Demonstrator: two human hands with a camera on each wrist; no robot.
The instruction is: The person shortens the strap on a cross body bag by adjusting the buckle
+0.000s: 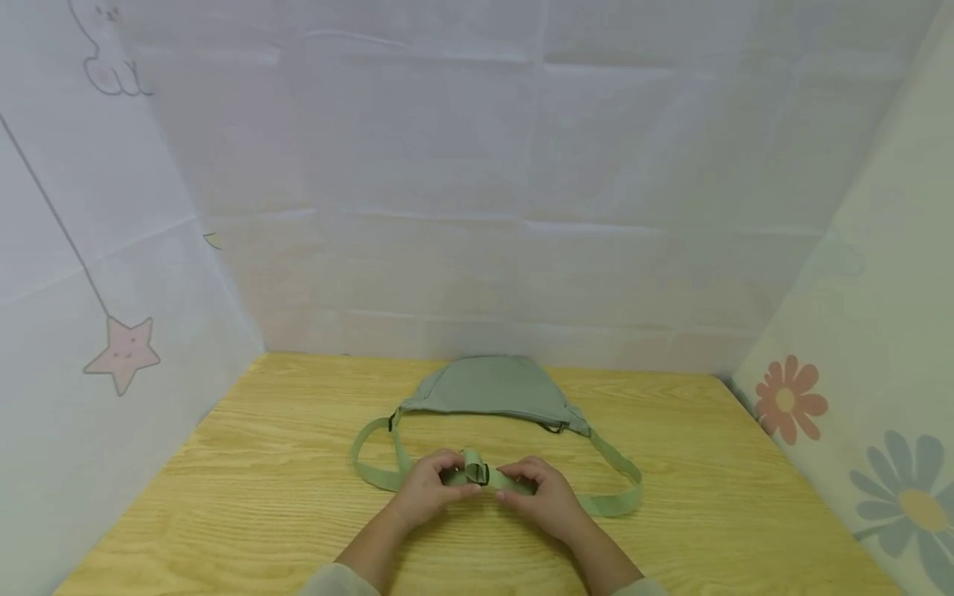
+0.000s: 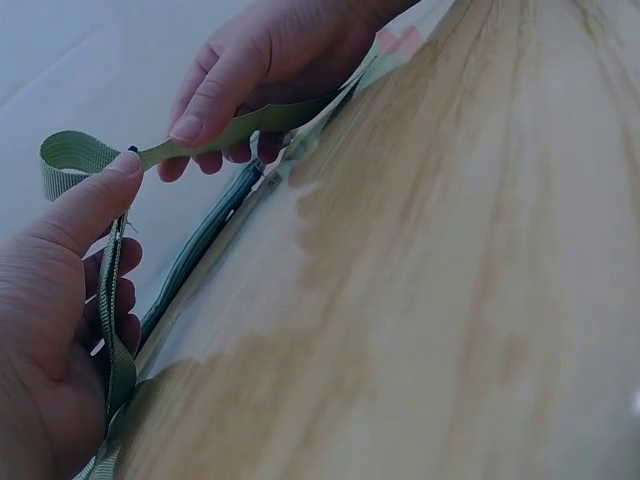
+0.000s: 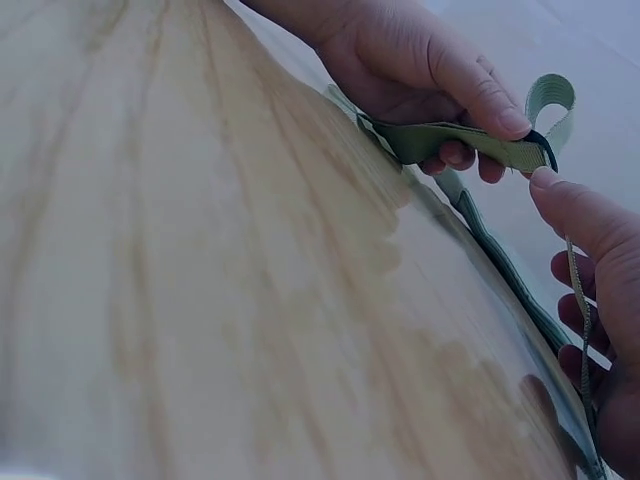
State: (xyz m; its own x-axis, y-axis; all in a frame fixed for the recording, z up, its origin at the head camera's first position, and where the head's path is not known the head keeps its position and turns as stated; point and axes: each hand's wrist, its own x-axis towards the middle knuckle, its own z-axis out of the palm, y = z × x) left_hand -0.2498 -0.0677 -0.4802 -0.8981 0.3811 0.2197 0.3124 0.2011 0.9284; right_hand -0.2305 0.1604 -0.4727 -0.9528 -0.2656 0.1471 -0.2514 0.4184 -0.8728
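A grey-green waist bag [image 1: 492, 387] lies at the back of the table, its light green strap [image 1: 614, 503] curving forward on both sides. At the strap's front middle sits a small black buckle [image 1: 484, 474], with a short loop of webbing [image 3: 551, 97] standing up from it. My left hand [image 1: 428, 488] pinches the strap at the buckle's left, thumb close to it. My right hand [image 1: 547, 501] grips the strap on the buckle's right, between thumb and curled fingers. Strap parts inside both palms are partly hidden.
The wood-grain table [image 1: 246, 497] reaches out on both sides. White sheeting [image 1: 417, 165] stands behind it and at the sides, printed with a pink star [image 1: 122, 354] and flowers [image 1: 790, 400]. A black slider [image 1: 391, 422] sits on the strap near the bag's left end.
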